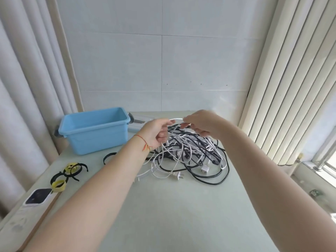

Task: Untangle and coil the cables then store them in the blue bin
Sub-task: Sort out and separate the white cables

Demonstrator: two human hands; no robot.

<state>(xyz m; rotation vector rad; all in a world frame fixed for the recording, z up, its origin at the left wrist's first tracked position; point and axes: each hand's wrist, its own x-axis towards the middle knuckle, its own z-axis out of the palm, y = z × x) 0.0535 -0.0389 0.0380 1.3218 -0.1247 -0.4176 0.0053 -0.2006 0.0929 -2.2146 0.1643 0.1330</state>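
A tangled heap of black and white cables [189,153] lies in the middle of the pale table, with white plugs [179,176] at its near edge. Both hands are raised just above the heap. My left hand [158,132] and my right hand [200,124] each pinch the same white cable [177,119], which arcs between them and trails down into the pile. The blue bin [94,130] stands open to the left of the heap, and nothing shows inside it.
Black and yellow cable ties [67,174] lie at the table's near left, with one black tie [109,157] in front of the bin. A phone [37,196] rests at the left edge. Curtains hang left, blinds right, a tiled wall behind.
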